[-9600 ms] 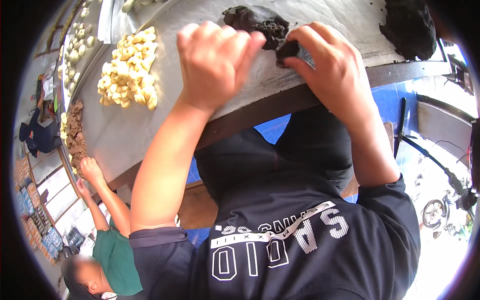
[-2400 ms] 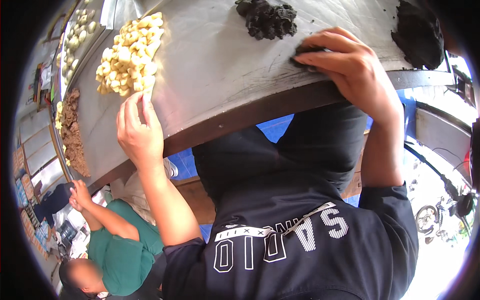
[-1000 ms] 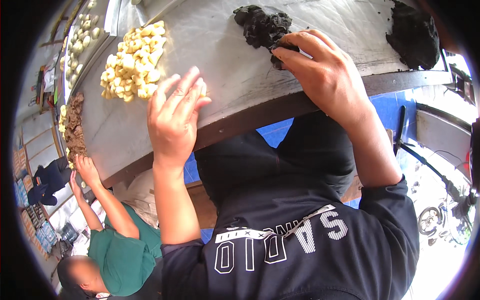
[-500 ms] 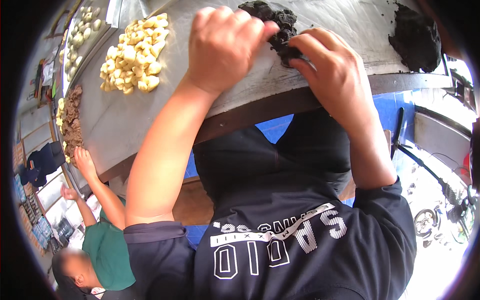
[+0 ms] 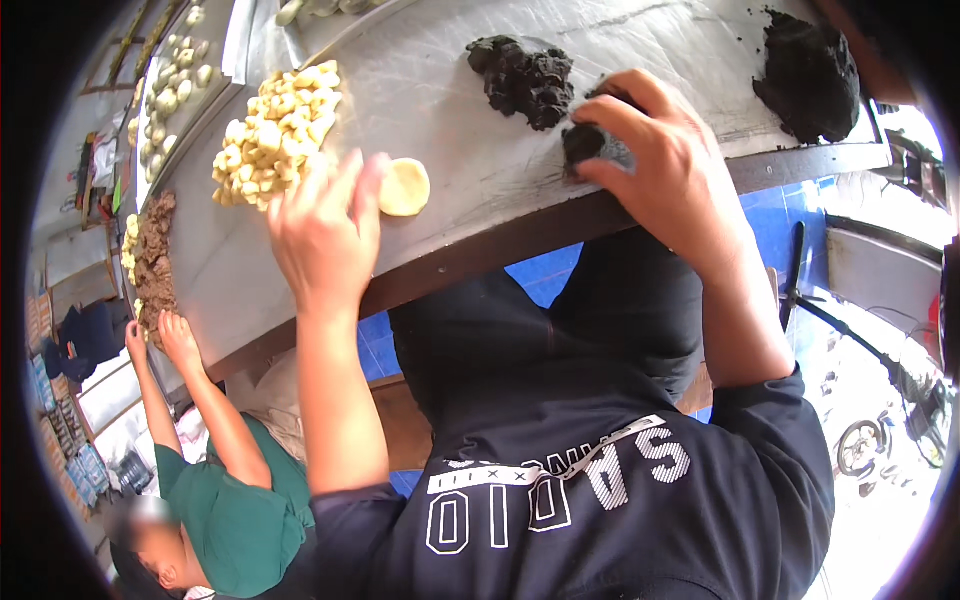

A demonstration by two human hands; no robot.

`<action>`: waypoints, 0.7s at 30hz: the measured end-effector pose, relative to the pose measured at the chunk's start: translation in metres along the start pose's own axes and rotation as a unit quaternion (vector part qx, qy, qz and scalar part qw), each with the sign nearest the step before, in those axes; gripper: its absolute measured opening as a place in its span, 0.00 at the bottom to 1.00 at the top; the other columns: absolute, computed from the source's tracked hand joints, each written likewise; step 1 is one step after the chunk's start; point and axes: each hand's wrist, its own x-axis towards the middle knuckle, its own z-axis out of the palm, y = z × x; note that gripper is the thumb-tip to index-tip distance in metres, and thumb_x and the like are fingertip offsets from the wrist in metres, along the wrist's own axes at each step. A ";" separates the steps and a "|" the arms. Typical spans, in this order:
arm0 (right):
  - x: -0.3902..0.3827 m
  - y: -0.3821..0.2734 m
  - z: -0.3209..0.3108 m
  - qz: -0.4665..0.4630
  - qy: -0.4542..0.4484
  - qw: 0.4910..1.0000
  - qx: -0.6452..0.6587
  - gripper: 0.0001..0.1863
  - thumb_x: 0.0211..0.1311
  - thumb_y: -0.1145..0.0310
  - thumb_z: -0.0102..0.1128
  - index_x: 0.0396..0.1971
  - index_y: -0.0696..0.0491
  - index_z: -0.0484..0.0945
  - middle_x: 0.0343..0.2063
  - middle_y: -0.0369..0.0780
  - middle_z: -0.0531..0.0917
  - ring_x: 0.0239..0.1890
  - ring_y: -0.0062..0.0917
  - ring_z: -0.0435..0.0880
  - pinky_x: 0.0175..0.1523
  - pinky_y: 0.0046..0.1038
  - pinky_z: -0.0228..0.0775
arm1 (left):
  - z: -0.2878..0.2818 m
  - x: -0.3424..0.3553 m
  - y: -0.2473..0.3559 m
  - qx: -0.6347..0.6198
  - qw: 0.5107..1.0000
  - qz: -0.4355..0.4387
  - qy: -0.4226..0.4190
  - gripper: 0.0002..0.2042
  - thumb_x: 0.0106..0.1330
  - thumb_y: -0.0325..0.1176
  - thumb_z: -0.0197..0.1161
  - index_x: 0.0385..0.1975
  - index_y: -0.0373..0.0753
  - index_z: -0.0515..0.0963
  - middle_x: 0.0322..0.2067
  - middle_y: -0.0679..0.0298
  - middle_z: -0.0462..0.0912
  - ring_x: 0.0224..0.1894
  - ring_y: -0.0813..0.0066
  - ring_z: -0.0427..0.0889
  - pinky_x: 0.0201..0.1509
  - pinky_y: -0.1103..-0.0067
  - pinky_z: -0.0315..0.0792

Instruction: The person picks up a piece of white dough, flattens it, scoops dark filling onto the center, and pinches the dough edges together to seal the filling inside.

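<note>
My left hand (image 5: 328,228) lies with its fingers stretched out at the near edge of a heap of pale yellow dough pieces (image 5: 262,140). A round, flattened piece of dough (image 5: 406,188) is on the table right beside its thumb and index finger. My right hand (image 5: 662,165) curls around a small lump of black paste (image 5: 583,145) close to the table's front edge. Part of that lump is hidden behind the fingers. Just left of and beyond it sits a crumbly pile of black paste (image 5: 525,82), apart from the hand.
A larger black paste mound (image 5: 808,80) is at the table's right end. Brown filling (image 5: 155,260) lies at the left end, where a co-worker in a green shirt (image 5: 240,510) has both hands. Trays of pale rounded pieces (image 5: 178,85) stand at the far left.
My left hand has left the black pile and moved left to the dough heap. The flattened dough round now shows beside it. My right hand stays low with black paste; the co-worker's hands shifted.
</note>
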 end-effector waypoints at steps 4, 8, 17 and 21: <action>-0.008 -0.014 0.005 -0.044 -0.041 0.997 0.057 0.22 0.57 0.75 0.80 0.54 0.54 0.91 0.48 0.43 0.89 0.54 0.45 0.88 0.61 0.42 0.82 | 0.003 -0.030 0.019 -0.160 0.979 -0.119 0.032 0.07 0.75 0.33 0.76 0.43 0.36 0.93 0.46 0.59 0.89 0.52 0.57 0.88 0.58 0.60 0.80; -0.005 -0.027 0.011 -0.051 -0.017 0.998 -0.019 0.16 0.60 0.74 0.75 0.49 0.55 0.89 0.51 0.44 0.88 0.53 0.42 0.85 0.60 0.40 0.82 | 0.006 -0.027 0.028 -0.337 0.927 -0.166 0.009 0.07 0.85 0.30 0.67 0.52 0.32 0.84 0.55 0.55 0.90 0.56 0.68 0.89 0.64 0.68 0.83; 0.018 -0.055 0.046 -0.040 0.000 0.986 0.163 0.21 0.56 0.77 0.81 0.51 0.53 0.88 0.50 0.43 0.88 0.51 0.44 0.91 0.56 0.41 0.87 | -0.019 -0.003 0.105 -0.711 0.619 -0.330 0.048 0.26 0.92 0.35 0.53 0.82 0.29 0.63 0.75 0.44 0.78 0.71 0.63 0.85 0.76 0.61 0.80; 0.024 -0.050 0.040 -0.077 0.026 0.960 0.269 0.20 0.56 0.80 0.80 0.50 0.53 0.89 0.49 0.42 0.90 0.47 0.42 0.93 0.51 0.38 0.88 | 0.006 -0.012 0.052 -0.532 0.820 -0.207 -0.046 0.20 0.69 0.17 0.76 0.61 0.31 0.86 0.53 0.59 0.92 0.52 0.69 0.92 0.60 0.73 0.84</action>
